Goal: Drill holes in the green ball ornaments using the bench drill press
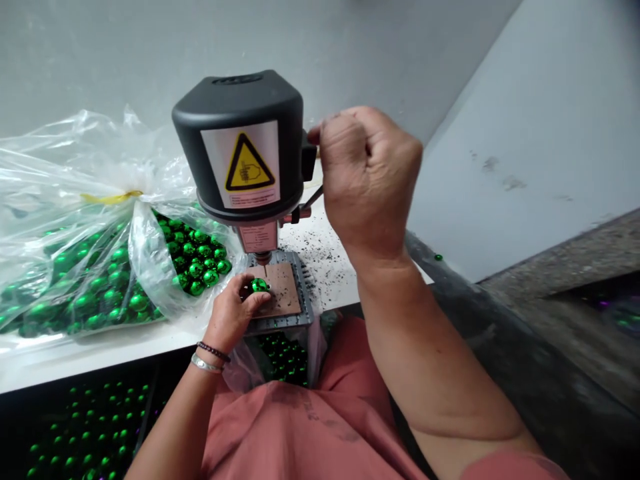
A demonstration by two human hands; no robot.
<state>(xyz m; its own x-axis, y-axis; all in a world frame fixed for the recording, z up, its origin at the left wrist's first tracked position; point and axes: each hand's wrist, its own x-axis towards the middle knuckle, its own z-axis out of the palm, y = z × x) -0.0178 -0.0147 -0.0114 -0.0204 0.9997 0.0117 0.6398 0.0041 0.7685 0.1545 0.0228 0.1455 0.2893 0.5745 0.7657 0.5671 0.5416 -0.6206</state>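
My left hand point(234, 305), wearing two bracelets, pinches a shiny green ball point(259, 285) over a brown board point(285, 293) on the base of a small bench drill press point(187, 127). The thin drill bit point(265, 270) points down just above the ball; whether they touch I cannot tell. My right hand point(370, 180) is closed in a fist at the machine's right side. A thin metal lever point(314, 197) runs up into that fist, which hides its end.
A clear plastic bag point(145, 247) full of green balls, tied with a yellow strip, lies on the white table point(45, 367) at left. Dark shavings point(320, 257) litter the table right of the base. More green balls point(285, 360) sit below the table edge.
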